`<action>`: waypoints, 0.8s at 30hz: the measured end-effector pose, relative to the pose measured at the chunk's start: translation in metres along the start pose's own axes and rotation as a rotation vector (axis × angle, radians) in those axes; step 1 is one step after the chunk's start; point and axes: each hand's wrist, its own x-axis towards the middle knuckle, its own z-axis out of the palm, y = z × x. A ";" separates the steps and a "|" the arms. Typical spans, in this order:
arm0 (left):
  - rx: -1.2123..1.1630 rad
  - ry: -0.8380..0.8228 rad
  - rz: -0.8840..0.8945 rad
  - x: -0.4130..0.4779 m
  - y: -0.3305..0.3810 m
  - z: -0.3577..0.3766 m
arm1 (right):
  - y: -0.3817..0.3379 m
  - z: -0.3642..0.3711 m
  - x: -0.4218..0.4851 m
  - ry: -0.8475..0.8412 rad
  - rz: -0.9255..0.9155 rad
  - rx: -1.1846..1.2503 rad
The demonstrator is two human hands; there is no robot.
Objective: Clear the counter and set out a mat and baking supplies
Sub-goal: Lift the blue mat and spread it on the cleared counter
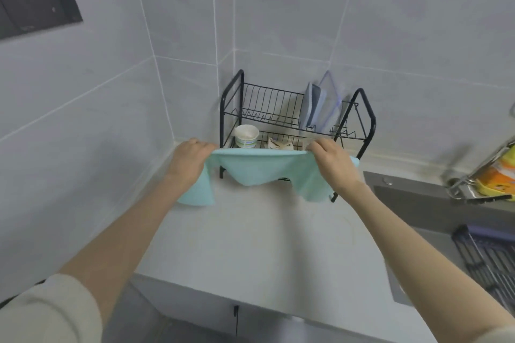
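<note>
A pale turquoise cloth mat (259, 168) hangs stretched between both my hands, above the far part of the white counter (250, 245). My left hand (188, 160) grips its left top edge and my right hand (331, 160) grips its right top edge. The cloth's lower folds droop, and its left corner hangs just above the counter. It covers the lower front of a black wire dish rack (295, 117) standing in the corner.
The rack holds a white cup (246, 135), small packets (280, 145) and clear boards (320, 104) on top. To the right lie a grey sink (434, 203) with a dark drain rack (490, 256), a metal tap (459, 189) and an orange-yellow bag (498, 172). Tiled walls close the corner.
</note>
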 end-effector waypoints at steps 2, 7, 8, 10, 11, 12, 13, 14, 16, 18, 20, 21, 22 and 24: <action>-0.002 0.033 0.070 0.001 0.004 0.011 | 0.007 -0.001 -0.013 0.051 -0.027 -0.028; 0.092 -0.120 0.238 -0.043 0.020 0.064 | 0.009 0.041 -0.090 -0.176 -0.016 0.047; 0.104 -0.221 0.288 -0.055 0.025 0.078 | 0.005 0.051 -0.107 -0.273 0.023 0.070; 0.062 -0.418 0.341 -0.082 0.036 0.096 | -0.005 0.068 -0.135 -0.451 0.077 0.132; 0.048 -0.482 0.328 -0.101 0.041 0.107 | -0.010 0.076 -0.147 -0.546 0.088 0.157; 0.009 -0.618 0.255 -0.116 0.044 0.113 | -0.014 0.081 -0.154 -0.636 0.095 0.171; -0.065 -0.669 0.146 -0.131 0.048 0.118 | -0.018 0.086 -0.161 -0.710 0.114 0.180; -0.128 -0.594 0.088 -0.142 0.050 0.124 | -0.020 0.089 -0.165 -0.731 0.136 0.179; -0.092 -0.571 -0.014 -0.154 0.054 0.125 | -0.019 0.097 -0.171 -0.698 0.184 0.150; -0.057 -0.620 -0.271 -0.154 0.056 0.123 | -0.016 0.107 -0.176 -0.637 0.262 0.083; -0.090 -0.562 -0.529 -0.144 0.056 0.124 | -0.014 0.112 -0.175 -0.622 0.378 -0.002; -0.123 -0.556 -0.628 -0.140 0.054 0.126 | -0.014 0.113 -0.174 -0.618 0.455 -0.012; -0.160 -0.525 -0.690 -0.136 0.050 0.130 | -0.013 0.113 -0.171 -0.611 0.536 0.016; -0.204 -0.508 -0.684 -0.127 0.046 0.131 | -0.008 0.110 -0.162 -0.566 0.652 0.126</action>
